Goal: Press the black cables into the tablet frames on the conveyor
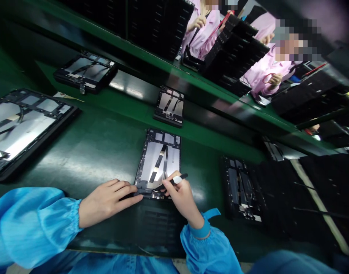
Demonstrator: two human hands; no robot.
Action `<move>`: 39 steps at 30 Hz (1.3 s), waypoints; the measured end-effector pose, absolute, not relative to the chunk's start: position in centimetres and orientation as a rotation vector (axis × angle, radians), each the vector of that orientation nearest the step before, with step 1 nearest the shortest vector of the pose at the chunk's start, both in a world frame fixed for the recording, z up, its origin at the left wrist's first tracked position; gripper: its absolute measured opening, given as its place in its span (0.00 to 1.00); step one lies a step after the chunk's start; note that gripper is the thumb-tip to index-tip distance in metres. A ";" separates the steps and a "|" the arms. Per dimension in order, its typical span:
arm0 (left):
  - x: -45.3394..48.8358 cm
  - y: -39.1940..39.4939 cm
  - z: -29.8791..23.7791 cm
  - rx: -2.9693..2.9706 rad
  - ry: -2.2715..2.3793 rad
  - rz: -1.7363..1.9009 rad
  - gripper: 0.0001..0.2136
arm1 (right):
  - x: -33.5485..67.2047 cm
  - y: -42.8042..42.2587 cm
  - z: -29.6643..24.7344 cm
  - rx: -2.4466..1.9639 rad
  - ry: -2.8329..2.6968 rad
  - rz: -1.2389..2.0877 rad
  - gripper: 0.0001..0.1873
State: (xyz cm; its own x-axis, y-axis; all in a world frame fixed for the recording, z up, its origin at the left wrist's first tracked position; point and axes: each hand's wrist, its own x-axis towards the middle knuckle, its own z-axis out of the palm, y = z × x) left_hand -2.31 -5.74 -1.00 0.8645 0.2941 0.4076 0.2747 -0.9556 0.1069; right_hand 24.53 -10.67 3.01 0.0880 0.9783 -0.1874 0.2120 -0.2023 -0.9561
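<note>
In the head view an opened tablet (174, 152) lies on the green bench, its silver inside, ribbon cables and small circuit board (157, 195) facing up. My left hand (107, 199) rests at its lower left corner, fingers stretched out and touching the edge. Between the closed fingers of my right hand (180, 194) is a pair of slim black tweezers (184, 176) with a white patch. Their tip reaches the lower part of the tablet, close to the circuit board; its exact contact is too small to make out. A blue strap circles my right wrist.
More opened tablets lie about: a large near one (29, 121) at left, one behind it (89, 70), one beyond mine (170, 104), and one at right (240, 186). Black stacked trays (231, 49) stand on the raised shelf. Across it sit people in pink sleeves.
</note>
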 end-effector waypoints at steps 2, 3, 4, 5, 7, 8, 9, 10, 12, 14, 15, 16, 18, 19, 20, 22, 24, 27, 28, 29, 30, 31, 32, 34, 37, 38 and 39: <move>-2.3 -5.6 -1.0 2.970 0.460 0.674 0.22 | 24.7 -11.1 3.1 -1.573 -1.292 1.130 0.14; -2.3 -5.6 -1.1 2.962 0.463 0.676 0.22 | 24.7 -11.2 3.1 -1.581 -1.325 1.115 0.13; -2.3 -5.6 -1.3 2.956 0.464 0.674 0.23 | 24.7 -11.3 3.2 -1.587 -1.350 1.104 0.13; -2.4 -5.6 -1.4 2.952 0.463 0.676 0.23 | 24.7 -11.3 3.2 -1.591 -1.369 1.098 0.13; -2.4 -5.7 -1.7 2.948 0.462 0.682 0.23 | 24.6 -11.2 3.1 -1.591 -1.390 1.094 0.13; -2.4 -5.7 -1.8 2.948 0.467 0.676 0.23 | 24.6 -11.2 3.1 -1.590 -1.391 1.095 0.13; -2.4 -5.7 -1.8 2.948 0.476 0.677 0.23 | 24.6 -11.2 3.0 -1.589 -1.388 1.099 0.13; -2.4 -5.7 -1.7 2.948 0.490 0.677 0.23 | 24.7 -11.2 2.9 -1.587 -1.376 1.106 0.13; -2.3 -5.7 -1.4 2.949 0.501 0.699 0.22 | 24.7 -11.2 2.6 -1.573 -1.316 1.141 0.14; -2.1 -5.6 -1.0 2.945 0.486 0.736 0.20 | 24.6 -11.3 2.4 -1.544 -1.232 1.193 0.15; -2.0 -5.6 -0.9 2.946 0.479 0.743 0.19 | 24.6 -11.3 2.3 -1.529 -1.194 1.214 0.15; -1.9 -5.6 -0.7 2.950 0.475 0.741 0.18 | 24.5 -11.4 2.2 -1.518 -1.165 1.228 0.15; -1.9 -5.6 -0.5 2.968 0.479 0.742 0.17 | 24.5 -11.4 2.1 -1.513 -1.147 1.232 0.16; -1.9 -5.7 -0.5 2.979 0.484 0.737 0.18 | 24.4 -11.4 2.1 -1.513 -1.147 1.231 0.15; -1.9 -5.7 -0.5 2.993 0.488 0.725 0.19 | 24.4 -11.4 2.2 -1.512 -1.151 1.230 0.15; -2.0 -5.8 -0.7 3.026 0.484 0.685 0.22 | 24.4 -11.3 2.3 -1.511 -1.161 1.227 0.14; -2.1 -5.9 -0.8 3.057 0.477 0.640 0.25 | 24.4 -11.2 2.4 -1.514 -1.173 1.222 0.13; -2.1 -5.9 -0.9 3.078 0.470 0.644 0.26 | 24.4 -11.2 2.5 -1.518 -1.184 1.215 0.12; -2.0 -5.8 -0.9 3.081 0.475 0.646 0.25 | 24.4 -11.2 2.5 -1.517 -1.190 1.211 0.12; -2.0 -5.8 -0.9 3.083 0.479 0.648 0.25 | 24.4 -11.2 2.6 -1.518 -1.195 1.205 0.12; -2.1 -5.9 -0.8 3.085 0.482 0.652 0.25 | 24.4 -11.2 2.6 -1.519 -1.202 1.200 0.12; -2.1 -5.9 -0.7 3.086 0.487 0.644 0.24 | 24.4 -11.2 2.6 -1.521 -1.210 1.192 0.12; -2.0 -6.0 -0.6 3.087 0.495 0.624 0.24 | 24.3 -11.2 2.6 -1.524 -1.216 1.183 0.12; -1.9 -6.2 -0.3 3.086 0.520 0.560 0.25 | 24.3 -11.2 2.6 -1.522 -1.222 1.173 0.12; -1.0 -6.7 0.2 3.090 0.571 0.482 0.26 | 24.2 -11.2 2.7 -1.509 -1.226 1.167 0.11; -0.7 -6.8 0.4 3.094 0.581 0.460 0.26 | 24.2 -11.2 2.7 -1.509 -1.234 1.158 0.11; -0.4 -6.8 0.6 3.095 0.588 0.434 0.26 | 24.2 -11.2 2.7 -1.511 -1.246 1.144 0.11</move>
State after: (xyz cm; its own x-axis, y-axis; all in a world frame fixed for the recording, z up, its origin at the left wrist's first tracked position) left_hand -0.38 -6.79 0.57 0.8944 0.3546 0.2727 0.3651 -0.9309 0.0131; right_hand 24.23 -11.22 2.73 0.0868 0.9876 -0.1309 0.2140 -0.1468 -0.9657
